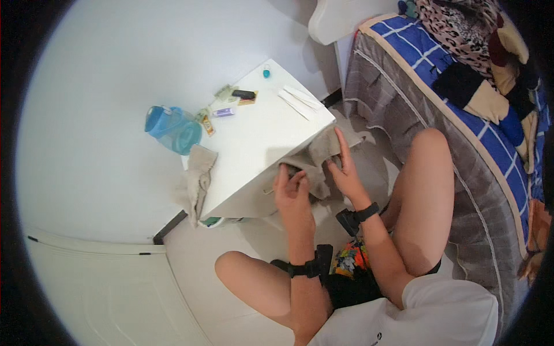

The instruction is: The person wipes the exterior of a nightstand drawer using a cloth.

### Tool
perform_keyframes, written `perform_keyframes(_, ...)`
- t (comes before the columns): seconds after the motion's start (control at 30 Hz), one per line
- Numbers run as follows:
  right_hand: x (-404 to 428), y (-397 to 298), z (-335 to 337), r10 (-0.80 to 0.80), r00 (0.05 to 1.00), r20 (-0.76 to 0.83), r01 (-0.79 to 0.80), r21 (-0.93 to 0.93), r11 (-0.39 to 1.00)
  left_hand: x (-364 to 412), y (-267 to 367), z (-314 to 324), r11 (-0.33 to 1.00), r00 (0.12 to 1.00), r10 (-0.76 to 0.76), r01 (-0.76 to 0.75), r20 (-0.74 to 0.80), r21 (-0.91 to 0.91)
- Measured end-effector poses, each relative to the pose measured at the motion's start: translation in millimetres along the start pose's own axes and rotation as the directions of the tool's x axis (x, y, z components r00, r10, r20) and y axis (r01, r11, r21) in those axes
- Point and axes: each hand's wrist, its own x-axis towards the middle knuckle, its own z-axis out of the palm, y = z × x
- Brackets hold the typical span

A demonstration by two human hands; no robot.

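Observation:
A grey-beige cloth (322, 149) hangs in folds at the front edge of a white cabinet (242, 160). My left hand (293, 190) is at the cloth's left part, fingers bent; whether they pinch it is unclear. At its right part is my right hand (343, 171), thumb and fingers spread, the index finger pointing up along the cloth. Its fingertips touch or nearly touch the cloth; a grip cannot be made out. Another beige cloth (200, 177) lies folded over the cabinet's left corner.
On the cabinet top are white strips (299, 101), a black object (243, 94), a purple-and-white tube (223, 112) and a small teal bottle (266, 72). A blue plastic jug (179, 132) stands at the left edge. To the right is a bed (484, 129) with clothes.

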Motion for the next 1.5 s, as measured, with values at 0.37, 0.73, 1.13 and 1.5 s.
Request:
perform_keyframes(0.37,61.0,-22.7,-36.9,-0.114,0.981,-0.157,0.086,-0.177,0.980,69.2,44.0,24.1,0.980,0.941,-0.091,0.026,0.327,0.197)
perform_keyframes(0.73,88.0,1.0,-66.2,0.081,0.970,0.228,-0.098,0.064,0.993,71.2,38.3,43.9,0.948,0.825,-0.319,0.266,0.467,0.177)
perform_keyframes(1.13,83.5,-2.6,-53.0,-0.033,0.992,0.122,0.048,-0.119,0.992,45.3,12.1,68.8,0.861,0.864,-0.433,0.312,0.257,0.402)
perform_keyframes(1.5,69.7,-1.7,-63.0,0.026,0.961,0.275,0.072,-0.341,0.937,54.1,15.0,89.4,0.724,0.759,-0.642,0.646,0.107,-0.240)
